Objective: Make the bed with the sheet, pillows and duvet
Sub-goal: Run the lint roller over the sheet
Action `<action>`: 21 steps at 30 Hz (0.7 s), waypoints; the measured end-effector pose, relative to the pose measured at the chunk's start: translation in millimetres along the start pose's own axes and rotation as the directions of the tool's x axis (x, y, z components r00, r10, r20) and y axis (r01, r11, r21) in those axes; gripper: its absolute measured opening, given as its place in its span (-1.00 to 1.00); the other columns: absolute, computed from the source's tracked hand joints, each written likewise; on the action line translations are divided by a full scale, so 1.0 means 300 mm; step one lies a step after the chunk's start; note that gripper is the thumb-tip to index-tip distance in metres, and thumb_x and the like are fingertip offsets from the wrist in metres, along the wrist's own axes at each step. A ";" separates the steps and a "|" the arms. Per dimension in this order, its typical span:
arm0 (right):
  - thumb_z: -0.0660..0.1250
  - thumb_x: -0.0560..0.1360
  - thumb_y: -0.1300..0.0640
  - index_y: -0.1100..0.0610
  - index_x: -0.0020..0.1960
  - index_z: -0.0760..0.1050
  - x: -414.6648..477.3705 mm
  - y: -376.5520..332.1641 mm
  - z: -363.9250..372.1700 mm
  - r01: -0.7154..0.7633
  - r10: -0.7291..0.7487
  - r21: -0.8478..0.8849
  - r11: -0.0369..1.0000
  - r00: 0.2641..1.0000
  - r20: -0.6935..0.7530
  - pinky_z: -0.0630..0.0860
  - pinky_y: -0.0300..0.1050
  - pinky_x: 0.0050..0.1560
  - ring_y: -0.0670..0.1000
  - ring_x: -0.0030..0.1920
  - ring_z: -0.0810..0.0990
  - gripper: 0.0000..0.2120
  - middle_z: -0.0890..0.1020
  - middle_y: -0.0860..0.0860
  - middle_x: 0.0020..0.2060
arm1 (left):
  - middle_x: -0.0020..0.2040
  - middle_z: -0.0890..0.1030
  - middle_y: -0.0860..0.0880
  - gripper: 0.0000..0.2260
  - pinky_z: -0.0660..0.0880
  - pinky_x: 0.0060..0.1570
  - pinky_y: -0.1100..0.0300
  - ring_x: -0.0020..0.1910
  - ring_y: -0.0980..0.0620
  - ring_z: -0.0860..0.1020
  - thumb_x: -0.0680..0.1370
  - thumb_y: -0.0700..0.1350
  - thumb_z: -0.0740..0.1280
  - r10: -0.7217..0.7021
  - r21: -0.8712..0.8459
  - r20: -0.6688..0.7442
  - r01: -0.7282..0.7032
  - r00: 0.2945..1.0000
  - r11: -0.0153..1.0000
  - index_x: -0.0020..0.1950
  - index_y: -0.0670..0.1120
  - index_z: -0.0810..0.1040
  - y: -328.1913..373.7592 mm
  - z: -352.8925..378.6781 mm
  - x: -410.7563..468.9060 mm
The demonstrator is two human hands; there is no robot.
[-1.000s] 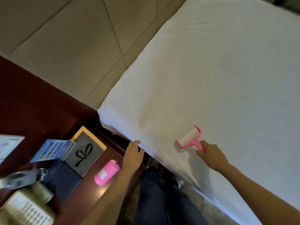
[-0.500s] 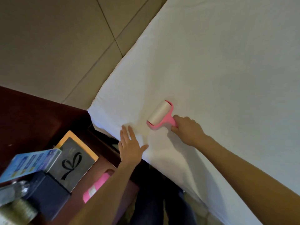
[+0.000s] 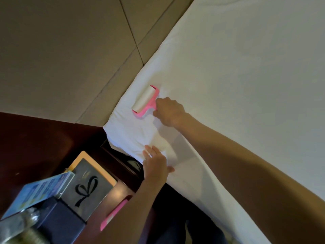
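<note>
A white sheet (image 3: 237,71) covers the mattress, smooth across the top and slightly wrinkled at the near corner. My right hand (image 3: 169,111) grips the pink handle of a lint roller (image 3: 145,101), whose white roll lies on the sheet close to that corner. My left hand (image 3: 155,162) lies flat with straight fingers on the sheet's edge below the roller. No pillows or duvet are in view.
A dark wooden nightstand (image 3: 35,145) stands left of the bed, carrying a grey box with a bow drawing (image 3: 88,187), a blue leaflet (image 3: 38,192) and a pink object (image 3: 114,213). Beige padded panels (image 3: 61,50) rise behind. My dark trousers show below.
My right hand has pushed the lint roller up the sheet toward the mattress corner. My left hand moved from the bed's side edge onto the sheet and flattened out.
</note>
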State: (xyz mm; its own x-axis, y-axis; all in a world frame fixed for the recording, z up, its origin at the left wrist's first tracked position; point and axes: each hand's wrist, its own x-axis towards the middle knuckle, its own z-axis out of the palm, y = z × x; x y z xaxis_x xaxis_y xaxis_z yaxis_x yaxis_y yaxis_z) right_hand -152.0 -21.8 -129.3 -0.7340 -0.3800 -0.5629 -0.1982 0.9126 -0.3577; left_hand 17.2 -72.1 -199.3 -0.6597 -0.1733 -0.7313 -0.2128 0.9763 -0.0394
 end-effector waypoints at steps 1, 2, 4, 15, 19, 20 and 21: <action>0.13 0.61 0.06 0.19 0.25 0.36 -0.007 0.012 0.000 -0.002 0.002 -0.004 1.000 1.000 -0.001 0.30 -0.08 -0.08 0.20 0.15 0.50 -0.71 0.49 0.15 0.15 | 0.50 -0.06 -0.42 0.01 0.34 0.33 -0.05 0.50 -0.34 0.07 0.44 0.25 0.34 -0.007 0.010 0.014 0.007 1.000 1.000 0.51 -0.37 -0.12 0.003 -0.004 0.004; 0.13 0.61 0.05 0.19 0.25 0.35 -0.019 0.030 0.004 -0.006 0.006 -0.006 1.000 1.000 0.002 0.30 -0.08 -0.09 0.21 0.15 0.50 -0.71 0.48 0.16 0.15 | 0.50 -0.06 -0.42 0.00 0.34 0.33 -0.06 0.50 -0.35 0.07 0.45 0.24 0.35 -0.015 0.024 0.024 0.014 1.000 1.000 0.51 -0.38 -0.12 0.008 -0.005 0.006; 0.12 0.61 0.04 0.18 0.25 0.35 -0.056 0.075 0.019 -0.022 0.022 0.004 1.000 1.000 0.022 0.30 -0.07 -0.10 0.22 0.13 0.50 -0.70 0.49 0.16 0.15 | 0.50 -0.05 -0.43 -0.01 0.36 0.31 -0.07 0.49 -0.36 0.07 0.46 0.21 0.35 -0.030 0.043 0.038 0.029 0.999 0.999 0.50 -0.38 -0.13 0.016 -0.006 0.004; 0.10 0.60 -0.02 0.11 0.21 0.34 -0.384 0.428 0.057 -0.106 0.110 -0.044 0.993 0.989 0.102 0.30 -0.06 -0.12 0.20 0.06 0.52 -0.73 0.52 0.14 0.09 | 0.50 -0.16 -0.42 -0.15 0.27 0.38 -0.09 0.51 -0.37 -0.05 0.57 0.00 0.31 -0.240 0.030 0.117 0.238 0.964 0.971 0.47 -0.43 -0.22 0.106 -0.012 0.027; 0.08 0.61 -0.03 0.11 0.20 0.34 -0.536 0.570 0.068 -0.136 0.145 -0.076 0.988 0.982 0.124 0.30 -0.06 -0.13 0.19 0.06 0.52 -0.73 0.53 0.14 0.07 | 0.51 -0.20 -0.39 -0.09 0.22 0.39 -0.15 0.52 -0.34 -0.07 0.56 0.07 0.32 -0.269 0.025 0.113 0.267 0.957 0.963 0.47 -0.40 -0.25 0.116 -0.010 0.007; 0.08 0.61 -0.03 0.11 0.19 0.34 -0.574 0.601 0.074 -0.146 0.156 -0.084 0.986 0.980 0.124 0.30 -0.07 -0.13 0.19 0.06 0.52 -0.73 0.53 0.13 0.06 | 0.51 -0.20 -0.37 -0.09 0.18 0.39 -0.19 0.52 -0.33 -0.07 0.55 0.10 0.31 -0.268 0.044 0.112 0.264 0.957 0.963 0.48 -0.39 -0.25 0.115 -0.012 0.000; 0.07 0.61 -0.04 0.11 0.19 0.34 -0.612 0.630 0.081 -0.156 0.167 -0.090 0.984 0.978 0.124 0.30 -0.07 -0.13 0.19 0.06 0.53 -0.73 0.53 0.13 0.06 | 0.52 -0.19 -0.36 -0.10 0.14 0.40 -0.22 0.52 -0.31 -0.06 0.56 0.12 0.29 -0.269 0.069 0.105 0.263 0.957 0.962 0.49 -0.38 -0.24 0.112 -0.014 -0.008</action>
State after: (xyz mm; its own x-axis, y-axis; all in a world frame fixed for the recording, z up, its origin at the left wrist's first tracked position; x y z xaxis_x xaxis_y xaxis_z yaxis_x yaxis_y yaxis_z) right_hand -38.9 216.9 -111.8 -0.6707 -0.2383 -0.7024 -0.1389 0.9706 -0.1966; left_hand 8.5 -39.3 -195.9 -0.4985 -0.4149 -0.7612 -0.3286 0.9029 -0.2770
